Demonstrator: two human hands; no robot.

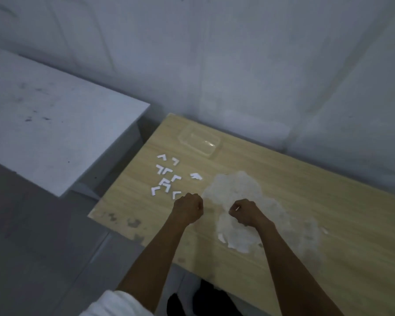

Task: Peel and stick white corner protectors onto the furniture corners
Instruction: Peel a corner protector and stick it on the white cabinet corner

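Observation:
Several white L-shaped corner protectors (167, 176) lie scattered on the left part of a light wooden table (306, 179). Just below them my left hand (188, 207) hovers with its fingers curled; whether it holds anything is hidden. My right hand (245, 210) is curled over a heap of translucent peeled backing film (235, 190), and a small white piece (237, 209) shows pinched at its fingertips. The table's near-left corner (91, 215) is bare and scuffed.
A clear plastic tray (200, 141) stands at the table's back edge near the wall. A grey-white table (55, 124) sits to the left, across a narrow gap. More film scraps (310, 233) lie to the right. Dark shoes (203, 299) show below the table's front edge.

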